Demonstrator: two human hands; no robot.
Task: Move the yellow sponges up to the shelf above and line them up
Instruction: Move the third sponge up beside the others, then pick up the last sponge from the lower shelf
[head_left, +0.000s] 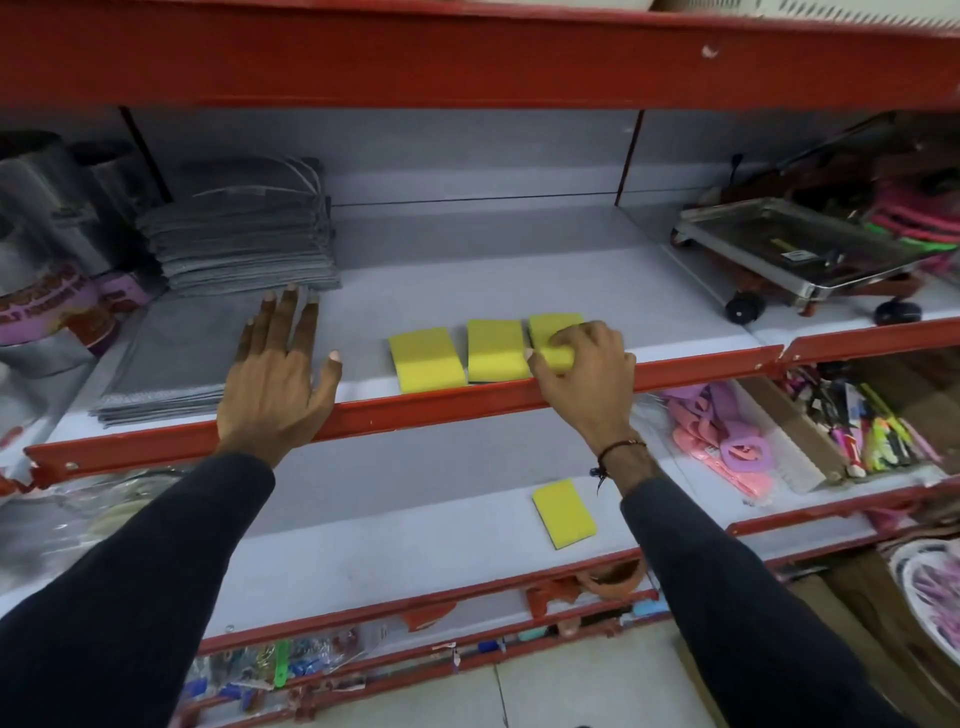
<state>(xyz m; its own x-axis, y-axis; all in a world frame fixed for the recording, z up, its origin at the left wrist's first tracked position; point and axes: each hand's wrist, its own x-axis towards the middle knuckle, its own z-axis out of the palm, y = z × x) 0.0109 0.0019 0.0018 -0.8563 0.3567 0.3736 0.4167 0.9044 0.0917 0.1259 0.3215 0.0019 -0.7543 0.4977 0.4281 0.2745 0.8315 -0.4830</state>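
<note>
Three yellow sponges lie in a row near the front edge of the upper shelf (519, 291): a left sponge (427, 359), a middle sponge (494, 350) and a right sponge (551, 328). My right hand (587, 371) is curled over the right sponge, its fingers gripping the near end. One more yellow sponge (564, 513) lies alone on the lower shelf (395, 551), below my right wrist. My left hand (278, 374) rests flat on the upper shelf's front edge, fingers spread, left of the row, holding nothing.
Stacked grey cloths (244, 234) and flat grey mats (171, 364) fill the upper shelf's left part. A steel tray on wheels (800, 254) stands at the right. Pink plastic items (722, 436) and pens (878, 431) crowd the lower shelf's right side. Red rails edge each shelf.
</note>
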